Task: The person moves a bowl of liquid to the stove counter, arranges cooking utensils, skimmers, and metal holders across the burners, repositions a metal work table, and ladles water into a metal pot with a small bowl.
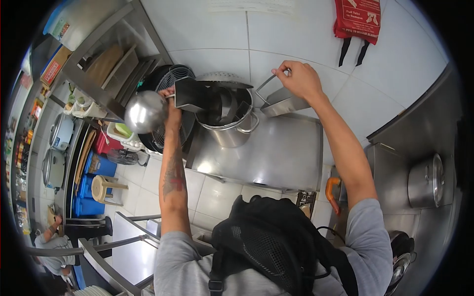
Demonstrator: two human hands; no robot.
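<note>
My left hand (170,101) is closed among the handles of kitchenware beside a large steel stockpot (229,134). A shiny round steel bowl-shaped utensil (146,112) is in it, and a dark rectangular metal pan (189,93) touches its fingers from the right. Whether the hand also grips that pan, I cannot tell. Dark pans and utensils (224,106) fill the pot. Over on the right, my right hand (298,79) pinches the thin handle of a rectangular metal pan (285,103), which hangs tilted near the wall above the steel table (276,148).
Round wire racks (180,74) and a perforated lid (222,77) stand behind the pot. At left rises a metal shelf (96,81) with trays. A red pouch (358,19) hangs on the wall. A lidded pot (425,181) is at right; another person (54,246) works at lower left.
</note>
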